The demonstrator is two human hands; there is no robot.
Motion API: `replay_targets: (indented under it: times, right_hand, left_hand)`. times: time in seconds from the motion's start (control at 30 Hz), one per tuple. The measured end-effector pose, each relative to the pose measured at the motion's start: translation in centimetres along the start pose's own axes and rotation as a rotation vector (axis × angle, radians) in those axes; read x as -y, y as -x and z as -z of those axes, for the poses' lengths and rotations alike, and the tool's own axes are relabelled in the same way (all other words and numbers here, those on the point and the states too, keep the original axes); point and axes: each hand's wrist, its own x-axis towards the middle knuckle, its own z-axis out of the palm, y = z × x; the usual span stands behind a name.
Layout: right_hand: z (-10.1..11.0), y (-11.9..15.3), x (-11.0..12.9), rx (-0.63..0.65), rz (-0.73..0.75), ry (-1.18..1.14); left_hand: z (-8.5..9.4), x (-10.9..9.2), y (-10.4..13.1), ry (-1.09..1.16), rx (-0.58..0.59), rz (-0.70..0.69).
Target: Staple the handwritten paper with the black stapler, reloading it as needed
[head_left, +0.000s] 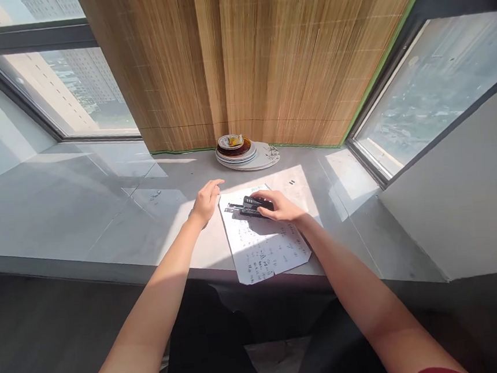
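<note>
My right hand (pixel 278 205) is wrapped round a black stapler (pixel 250 202) that lies over the upper part of a sheet of paper (pixel 265 254). A narrow metal part (pixel 233 207) sticks out from the stapler's left end. Handwriting covers the paper, and its lower edge reaches the front edge of the ledge. To the left of the paper's top corner, my left hand (pixel 207 202) holds nothing, its fingers stretched to the right. Two small dark strips (pixel 291 182) lie on the ledge beyond my right hand; their kind is too small to tell.
The grey window ledge (pixel 116 221) has a front edge close to my legs. At the back stands a stack of plates (pixel 237 155) with a small yellow packet (pixel 235 140) on top. Behind it hangs a bamboo blind (pixel 255 64). Tiny bits (pixel 156 195) lie on the left.
</note>
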Motion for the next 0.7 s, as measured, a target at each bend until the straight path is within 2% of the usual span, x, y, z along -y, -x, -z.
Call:
replay_targets:
  times: [0.1,0.27,0.33,0.5,0.7]
  right_hand:
    - [0.0,0.0,-0.7,-0.003,0.016,0.025]
    - [0.0,0.0,-1.8,-0.013,0.102,0.056]
    - [0.0,-0.1,-2.2,-0.014,0.14,0.056]
    - [0.1,-0.1,-2.5,-0.007,0.159,0.038]
    - [0.1,-0.1,-2.4,0.004,0.165,0.059]
  left_hand:
    - [0.0,0.0,0.2,0.007,0.133,-0.015]
    - [0.1,0.9,0.2,-0.104,0.298,-0.247]
    - [0.2,1.4,0.1,-0.137,0.316,-0.276]
    - [0.0,1.9,0.1,-0.228,0.29,-0.214]
    - [-0.5,1.3,0.2,-0.244,0.377,-0.211]
